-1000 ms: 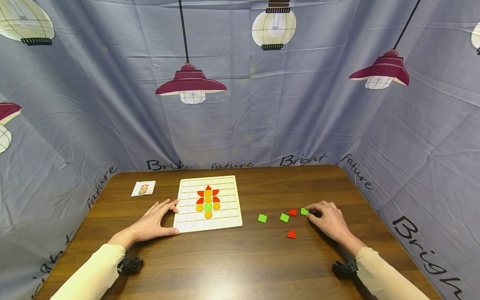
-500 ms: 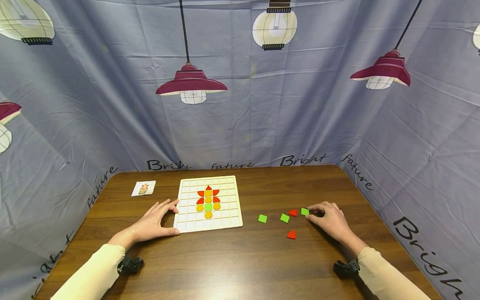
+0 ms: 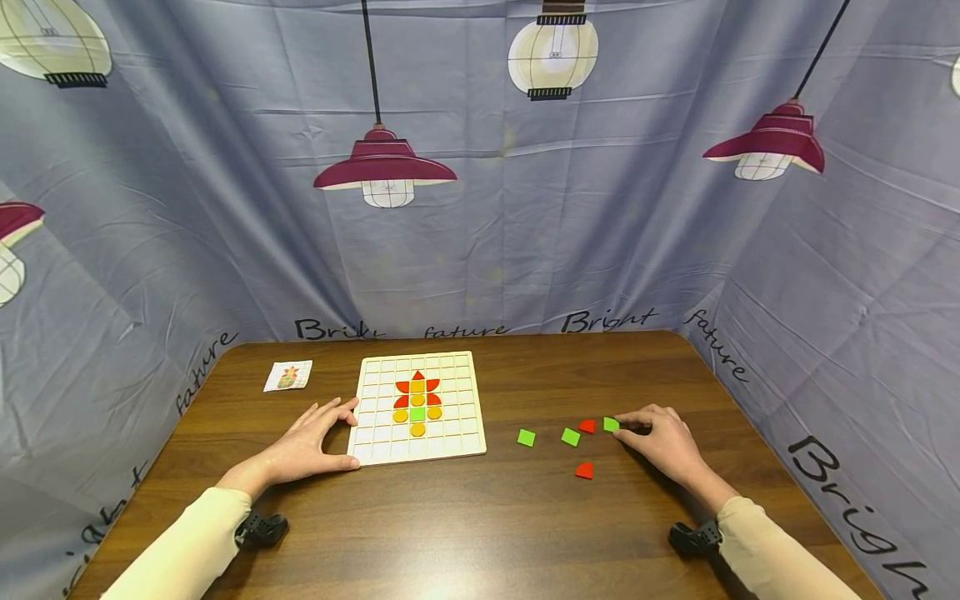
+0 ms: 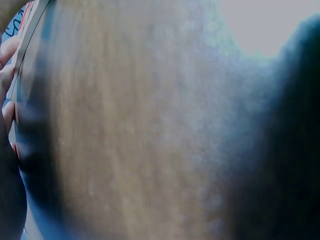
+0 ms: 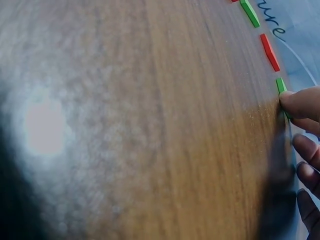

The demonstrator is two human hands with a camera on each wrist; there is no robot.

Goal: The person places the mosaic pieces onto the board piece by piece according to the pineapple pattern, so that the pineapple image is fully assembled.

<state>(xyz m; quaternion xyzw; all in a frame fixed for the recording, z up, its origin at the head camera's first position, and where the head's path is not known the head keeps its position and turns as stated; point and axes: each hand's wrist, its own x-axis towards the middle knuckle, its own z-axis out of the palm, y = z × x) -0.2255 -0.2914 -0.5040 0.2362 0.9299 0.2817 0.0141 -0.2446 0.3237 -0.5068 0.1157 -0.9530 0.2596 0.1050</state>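
My left hand (image 3: 303, 446) touches the left edge of a white grid board (image 3: 457, 433), its thumb by the near corner and its fingers spread. In the left wrist view, fingertips (image 4: 7, 77) lie along the board's rim. Red, yellow and green pieces form a pineapple-like figure on the board, with a yellow disc (image 3: 417, 430) lowest. On the right, my right hand (image 3: 660, 442) pinches the right side of a green square tile (image 3: 611, 425) between thumb and forefinger; the tile lies flat on the table. The right wrist view shows the thumb on this green tile (image 5: 280, 86).
Two more green square tiles, one left (image 3: 527, 437) and one nearer (image 3: 571, 437), lie on the wooden table (image 3: 450, 533). Two red quarter-round pieces, a far one (image 3: 587, 426) and a near one (image 3: 584, 471), lie beside them. A pattern card (image 3: 288, 376) sits at the far left.
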